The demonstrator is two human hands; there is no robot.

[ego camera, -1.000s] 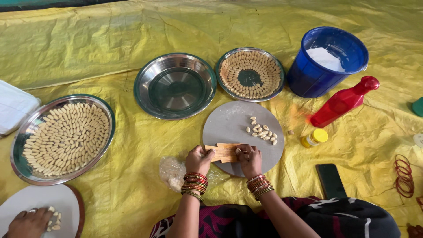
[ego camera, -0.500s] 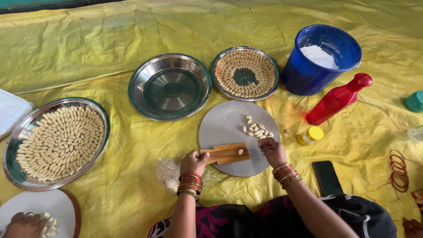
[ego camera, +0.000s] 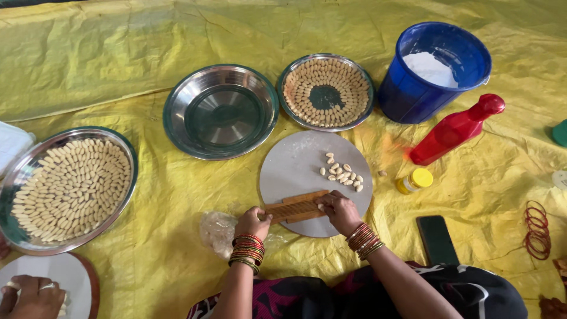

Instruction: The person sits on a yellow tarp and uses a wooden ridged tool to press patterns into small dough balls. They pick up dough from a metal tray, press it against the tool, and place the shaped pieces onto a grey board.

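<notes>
My left hand (ego camera: pixel 252 221) steadies the near-left end of the ridged wooden board (ego camera: pixel 295 208) on the round grey board (ego camera: pixel 295 165). My right hand (ego camera: pixel 338 210): fingers pinched narrow, pressing a dough bit on the ridges. Done, by my read: left steel plate (ego camera: pixel 15 177) full, far plate (ego camera: pixel 326 91) ringed but bare in the centre, middle steel plate (ego camera: pixel 177 118) empty. Left: small pile of dough pieces (ego camera: pixel 341 172), plus bagged dough (ego camera: pixel 218 230) near left.

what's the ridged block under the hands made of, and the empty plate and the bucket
The ridged block looks like bare brown wood with fine grooves. The empty plate seems polished steel, given its mirror-like sheen. The bucket appears glossy blue plastic.
</notes>
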